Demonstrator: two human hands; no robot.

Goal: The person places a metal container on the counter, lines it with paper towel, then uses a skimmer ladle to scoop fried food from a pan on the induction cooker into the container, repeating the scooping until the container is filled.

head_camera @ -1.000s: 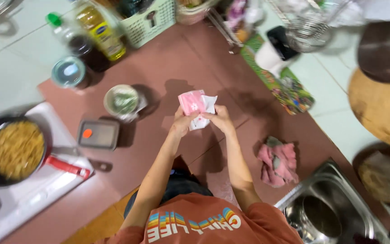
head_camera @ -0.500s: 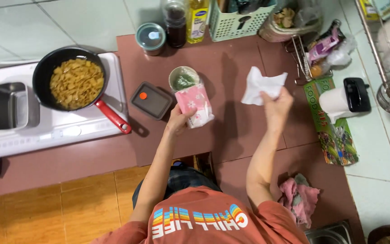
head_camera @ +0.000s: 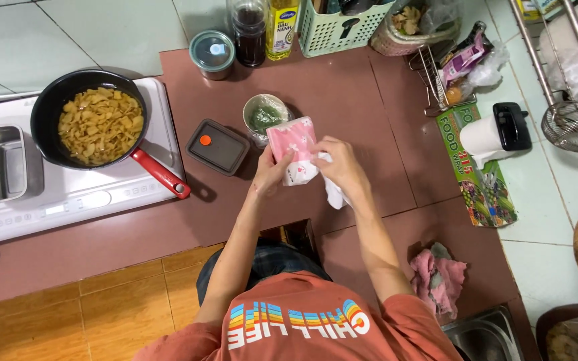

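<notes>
1. Fingers of your left hand (head_camera: 270,175) are clenched around the lower edge of a pink packet (head_camera: 292,148) with a small white flower print, held upright just above the counter (head_camera: 362,100).
2. Fingers of your right hand (head_camera: 344,170) are closed on a crumpled white tissue (head_camera: 334,195), which hangs below the hand and touches the packet's right side.
3. Change: half a second ago your right hand was lifted off to the right with the tissue spread open, well apart from the packet. Now it is back against the packet and the tissue is bunched up. Your left hand and the packet have barely shifted.
4. Reading: the tissue is fully out of the packet and both hands meet at it again.
5. Packages behind the packet:
   - a small round cup (head_camera: 264,117) with green contents, touching or just behind the packet;
   - a dark rectangular lidded box (head_camera: 217,146) with an orange dot, to the left of it.
6. Back row along the wall:
   - a squat jar (head_camera: 213,53) with a grey-green lid;
   - a dark bottle (head_camera: 249,33);
   - a yellow bottle (head_camera: 282,27) with a blue-and-white label;
   - a pale green slotted basket (head_camera: 346,30).
7. Right side:
   - a wire rack (head_camera: 436,73) holding a purple pouch (head_camera: 464,60);
   - a long green carton (head_camera: 479,180) printed with vegetables, lying flat;
   - a white paper roll (head_camera: 483,137) beside a black holder.
8. Left side: a black frying pan (head_camera: 95,127) of yellow food sits on a white hob (head_camera: 68,200).
</notes>
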